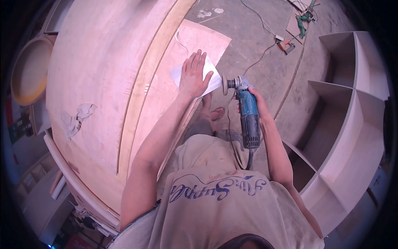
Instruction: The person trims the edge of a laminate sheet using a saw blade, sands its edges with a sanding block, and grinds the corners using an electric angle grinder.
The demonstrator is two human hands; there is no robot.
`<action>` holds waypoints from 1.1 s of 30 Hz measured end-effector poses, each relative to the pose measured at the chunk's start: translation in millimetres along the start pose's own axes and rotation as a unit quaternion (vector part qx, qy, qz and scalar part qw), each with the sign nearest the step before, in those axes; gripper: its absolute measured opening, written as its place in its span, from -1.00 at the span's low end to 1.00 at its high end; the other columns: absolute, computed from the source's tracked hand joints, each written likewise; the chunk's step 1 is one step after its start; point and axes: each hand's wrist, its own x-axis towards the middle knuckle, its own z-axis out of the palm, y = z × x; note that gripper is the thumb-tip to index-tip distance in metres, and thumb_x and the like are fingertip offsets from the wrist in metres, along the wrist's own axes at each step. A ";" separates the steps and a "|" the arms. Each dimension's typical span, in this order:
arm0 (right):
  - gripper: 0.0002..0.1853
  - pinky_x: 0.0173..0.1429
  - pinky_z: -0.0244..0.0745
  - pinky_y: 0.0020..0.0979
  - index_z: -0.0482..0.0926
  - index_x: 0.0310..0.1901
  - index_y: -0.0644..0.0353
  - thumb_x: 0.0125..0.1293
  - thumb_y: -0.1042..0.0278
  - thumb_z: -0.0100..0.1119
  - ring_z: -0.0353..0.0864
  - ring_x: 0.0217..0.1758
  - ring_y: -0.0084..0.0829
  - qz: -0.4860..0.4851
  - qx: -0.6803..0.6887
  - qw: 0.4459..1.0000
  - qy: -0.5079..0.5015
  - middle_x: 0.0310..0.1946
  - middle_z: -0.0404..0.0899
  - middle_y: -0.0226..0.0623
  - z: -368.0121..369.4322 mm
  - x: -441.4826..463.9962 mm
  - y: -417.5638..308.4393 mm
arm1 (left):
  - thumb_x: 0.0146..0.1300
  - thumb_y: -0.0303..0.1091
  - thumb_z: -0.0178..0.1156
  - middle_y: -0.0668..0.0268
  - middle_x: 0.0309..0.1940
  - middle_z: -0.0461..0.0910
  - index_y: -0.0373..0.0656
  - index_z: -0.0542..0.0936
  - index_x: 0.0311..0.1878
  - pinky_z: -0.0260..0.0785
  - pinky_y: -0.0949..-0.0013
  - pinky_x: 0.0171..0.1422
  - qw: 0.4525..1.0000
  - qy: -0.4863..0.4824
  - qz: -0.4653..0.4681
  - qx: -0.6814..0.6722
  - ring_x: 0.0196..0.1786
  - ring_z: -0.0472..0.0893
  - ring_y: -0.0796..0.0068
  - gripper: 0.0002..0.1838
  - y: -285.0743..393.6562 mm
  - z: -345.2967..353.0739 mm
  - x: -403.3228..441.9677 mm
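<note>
My left hand (194, 78) lies flat with fingers spread on a white sheet (212, 85) at the edge of a pale wooden board (199, 35). My right hand (258, 101) is wrapped round a blue and black angle grinder (248, 108). The grinder's round disc (225, 84) points left, a little right of the sheet and apart from it. From the tool's lower end a dark cable runs down toward my shirt.
A curved wooden panel (95, 54) fills the left side. White shelving (352, 103) stands at the right. On the concrete floor (273, 12) lie cables and an orange tool (286, 46). Crumpled paper (81, 116) rests on the panel; a foot shows below the grinder.
</note>
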 end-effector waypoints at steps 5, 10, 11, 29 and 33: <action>-0.35 -0.26 0.74 -0.31 0.44 0.19 0.29 0.40 -0.20 0.06 0.72 -0.37 -0.30 0.002 0.006 1.000 0.006 -0.11 0.68 -0.02 3.3 -0.8 -1.6 | 0.41 -0.01 0.08 0.01 0.56 0.13 -0.22 0.15 0.55 -0.08 -0.06 0.61 0.999 0.021 -0.029 0.006 0.57 0.13 -0.01 -0.23 4.1 2.7 -6.3; -0.35 -0.28 0.74 -0.33 0.44 0.19 0.29 0.40 -0.19 0.07 0.72 -0.38 -0.30 -0.005 0.016 1.000 0.007 -0.11 0.69 -0.02 6.4 -2.4 -1.4 | 0.43 0.00 0.06 0.00 0.57 0.11 -0.26 0.14 0.56 -0.10 -0.06 0.62 0.997 0.032 -0.064 0.011 0.58 0.11 0.00 -0.23 10.9 3.2 -11.9; -0.36 -0.28 0.74 -0.33 0.44 0.19 0.29 0.40 -0.19 0.07 0.72 -0.39 -0.30 -0.007 0.017 1.000 0.009 -0.12 0.69 -0.02 6.8 -3.4 -1.8 | 0.44 0.00 0.05 0.00 0.57 0.11 -0.26 0.14 0.56 -0.11 -0.06 0.62 0.997 0.036 -0.071 0.013 0.58 0.10 0.00 -0.23 12.3 4.7 -13.3; -0.36 -0.28 0.75 -0.34 0.48 0.12 0.33 0.40 -0.21 0.05 0.74 -0.37 -0.30 -0.001 0.051 0.999 -0.005 -0.13 0.68 -0.06 -1.2 0.4 15.9 | 0.47 0.00 0.00 -0.03 0.61 -0.01 -0.29 0.03 0.59 -0.26 -0.08 0.68 0.976 0.067 -0.206 0.029 0.66 -0.04 0.05 -0.19 33.8 17.5 -24.5; -0.36 -0.27 0.75 -0.33 0.48 0.12 0.33 0.41 -0.21 0.05 0.74 -0.38 -0.30 0.008 0.073 0.997 0.000 -0.12 0.67 -0.05 5.1 -1.8 21.7 | 0.48 0.00 -0.02 -0.02 0.63 -0.06 -0.28 -0.01 0.60 -0.28 -0.09 0.68 0.964 0.081 -0.253 0.029 0.67 -0.08 0.06 -0.18 39.8 23.8 -24.3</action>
